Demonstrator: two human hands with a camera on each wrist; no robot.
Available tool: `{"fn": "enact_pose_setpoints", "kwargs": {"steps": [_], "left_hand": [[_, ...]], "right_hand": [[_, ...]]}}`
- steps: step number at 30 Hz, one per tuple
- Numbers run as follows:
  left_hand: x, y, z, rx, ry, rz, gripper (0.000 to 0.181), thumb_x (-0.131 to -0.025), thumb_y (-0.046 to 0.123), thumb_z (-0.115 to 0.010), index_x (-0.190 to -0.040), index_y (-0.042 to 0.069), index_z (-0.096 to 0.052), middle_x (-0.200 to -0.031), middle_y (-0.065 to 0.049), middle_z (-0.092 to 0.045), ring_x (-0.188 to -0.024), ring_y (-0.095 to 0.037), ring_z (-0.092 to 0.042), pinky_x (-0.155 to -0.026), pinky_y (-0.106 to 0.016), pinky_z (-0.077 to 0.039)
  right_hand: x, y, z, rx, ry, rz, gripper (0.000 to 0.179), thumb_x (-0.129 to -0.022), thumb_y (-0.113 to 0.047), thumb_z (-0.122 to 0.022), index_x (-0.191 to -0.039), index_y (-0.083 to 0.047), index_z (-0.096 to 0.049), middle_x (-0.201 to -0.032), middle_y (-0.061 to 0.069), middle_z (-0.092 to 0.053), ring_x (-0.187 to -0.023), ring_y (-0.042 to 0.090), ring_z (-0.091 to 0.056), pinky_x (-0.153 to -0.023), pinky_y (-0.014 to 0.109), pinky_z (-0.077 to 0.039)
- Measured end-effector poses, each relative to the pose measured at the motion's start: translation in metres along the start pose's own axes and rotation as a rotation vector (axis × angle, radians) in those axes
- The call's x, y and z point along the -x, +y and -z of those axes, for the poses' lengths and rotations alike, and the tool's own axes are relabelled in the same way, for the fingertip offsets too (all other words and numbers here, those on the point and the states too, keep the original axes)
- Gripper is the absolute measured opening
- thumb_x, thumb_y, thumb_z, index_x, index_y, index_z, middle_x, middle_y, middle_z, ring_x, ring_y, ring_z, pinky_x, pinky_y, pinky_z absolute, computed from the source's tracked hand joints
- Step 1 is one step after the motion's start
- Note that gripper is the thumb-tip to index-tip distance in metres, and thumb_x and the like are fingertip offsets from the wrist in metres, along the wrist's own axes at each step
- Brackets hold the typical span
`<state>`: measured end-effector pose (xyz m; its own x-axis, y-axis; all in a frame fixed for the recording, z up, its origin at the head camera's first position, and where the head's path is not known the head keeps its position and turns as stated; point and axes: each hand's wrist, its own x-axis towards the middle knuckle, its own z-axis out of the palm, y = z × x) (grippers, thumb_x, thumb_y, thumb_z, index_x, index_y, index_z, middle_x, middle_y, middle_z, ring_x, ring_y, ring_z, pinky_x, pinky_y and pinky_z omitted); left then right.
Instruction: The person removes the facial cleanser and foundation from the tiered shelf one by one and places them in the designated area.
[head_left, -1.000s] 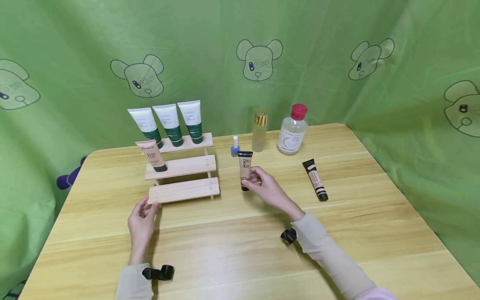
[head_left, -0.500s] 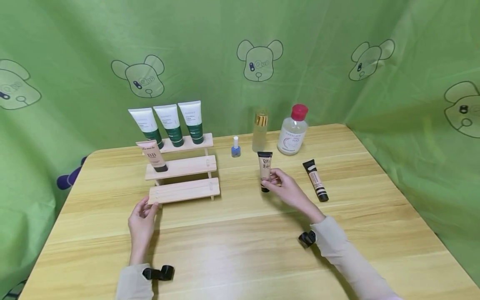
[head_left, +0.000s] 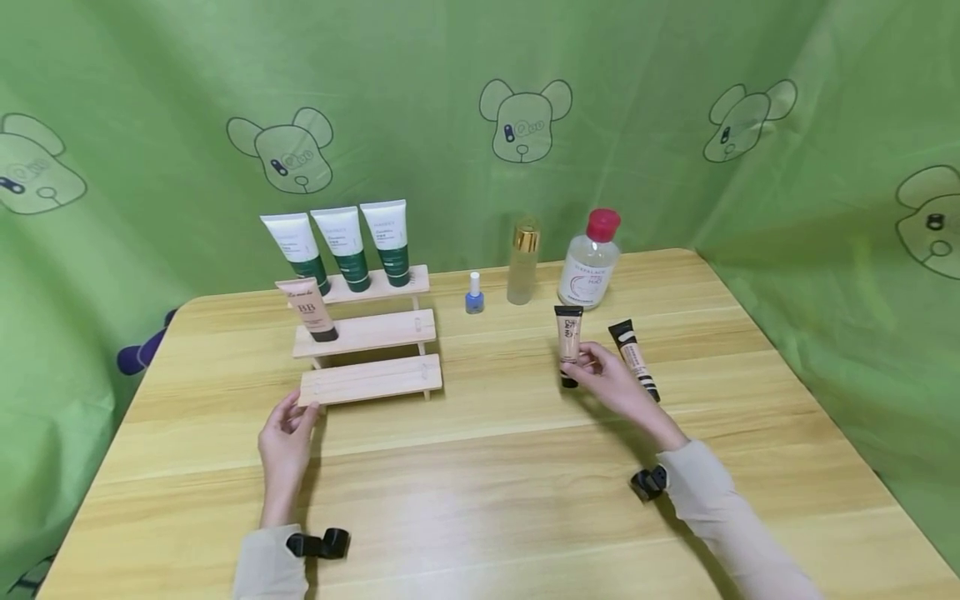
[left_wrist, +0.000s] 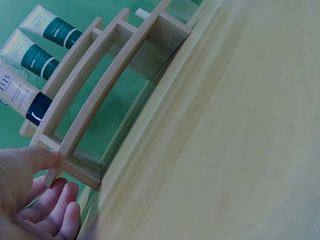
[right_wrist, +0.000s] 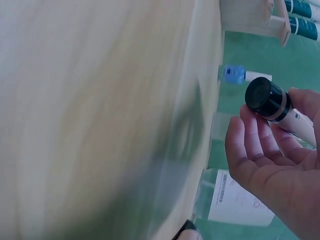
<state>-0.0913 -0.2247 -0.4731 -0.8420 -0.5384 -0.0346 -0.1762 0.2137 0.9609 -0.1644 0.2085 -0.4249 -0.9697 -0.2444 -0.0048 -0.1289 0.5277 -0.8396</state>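
My right hand [head_left: 611,383] pinches a small beige cosmetic tube [head_left: 569,340] near its black cap, holding it upright with the cap down. In the right wrist view the black cap [right_wrist: 263,96] sticks out past the thumb and fingers, above the table. My left hand [head_left: 285,437] grips the front left corner of a three-step wooden display rack [head_left: 371,380], thumb on top and fingers below in the left wrist view. Three white-and-green tubes [head_left: 345,250] stand on the rack's top step. A pink BB cream tube [head_left: 308,310] stands at the left of the middle step.
Another beige tube [head_left: 636,360] with a black striped cap lies just behind my right hand. Farther back stand a blue nail polish bottle [head_left: 475,300], a gold-capped bottle [head_left: 522,267] and a red-capped clear bottle [head_left: 588,265]. A green curtain [head_left: 420,125] hangs behind the table.
My right hand has carried the beige tube to the right, from in front of the nail polish to beside the lying tube. The left hand stays on the rack.
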Motion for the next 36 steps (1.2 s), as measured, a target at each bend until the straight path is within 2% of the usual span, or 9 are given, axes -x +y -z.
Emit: {"fn": "enact_pose_setpoints", "kwargs": {"steps": [7,15,21,29,36], "left_hand": [[0.001,0.001,0.000,0.001,0.001,0.003,0.042,-0.092,0.014,-0.063,-0.130,-0.001,-0.054,-0.098,-0.005,-0.057,-0.073,0.011,-0.053,-0.067,-0.005,-0.046],[0.000,0.001,0.000,0.004,0.000,0.017,0.043,-0.092,0.015,-0.064,-0.130,0.000,-0.054,-0.099,-0.004,-0.056,-0.073,0.011,-0.053,-0.067,-0.005,-0.046],[0.000,0.001,0.000,0.001,0.002,0.010,0.042,-0.092,0.014,-0.063,-0.130,-0.001,-0.054,-0.099,-0.006,-0.058,-0.073,0.011,-0.053,-0.067,-0.005,-0.046],[0.002,0.001,0.000,-0.003,0.003,0.003,0.042,-0.092,0.014,-0.064,-0.129,-0.001,-0.054,-0.099,-0.007,-0.058,-0.072,0.012,-0.053,-0.068,-0.005,-0.046],[0.001,0.002,0.001,-0.009,0.001,0.007,0.044,-0.092,0.017,-0.064,-0.130,0.000,-0.054,-0.100,-0.007,-0.058,-0.073,0.012,-0.053,-0.067,-0.005,-0.046]], "right_hand": [[0.003,0.011,0.007,-0.010,-0.011,-0.004,0.038,-0.094,-0.014,-0.059,-0.121,0.011,-0.050,-0.101,0.021,-0.061,-0.085,0.026,-0.060,-0.070,0.032,-0.055],[0.005,0.023,0.010,0.033,-0.032,-0.067,0.039,-0.096,-0.020,-0.057,-0.121,0.010,-0.051,-0.095,0.018,-0.062,-0.069,0.021,-0.057,-0.056,0.027,-0.052],[0.006,0.024,0.010,0.047,-0.051,-0.093,0.033,-0.096,-0.018,-0.056,-0.114,0.010,-0.056,-0.085,0.014,-0.060,-0.065,0.016,-0.054,-0.053,0.023,-0.048],[0.004,0.021,0.010,0.069,-0.091,-0.139,0.024,-0.096,-0.016,-0.056,-0.102,0.008,-0.057,-0.078,0.007,-0.054,-0.065,0.014,-0.051,-0.057,0.023,-0.051],[-0.002,0.018,0.010,0.066,-0.125,-0.190,0.031,-0.095,-0.015,-0.056,-0.109,0.012,-0.056,-0.082,0.009,-0.059,-0.067,0.013,-0.053,-0.060,0.024,-0.053]]}}
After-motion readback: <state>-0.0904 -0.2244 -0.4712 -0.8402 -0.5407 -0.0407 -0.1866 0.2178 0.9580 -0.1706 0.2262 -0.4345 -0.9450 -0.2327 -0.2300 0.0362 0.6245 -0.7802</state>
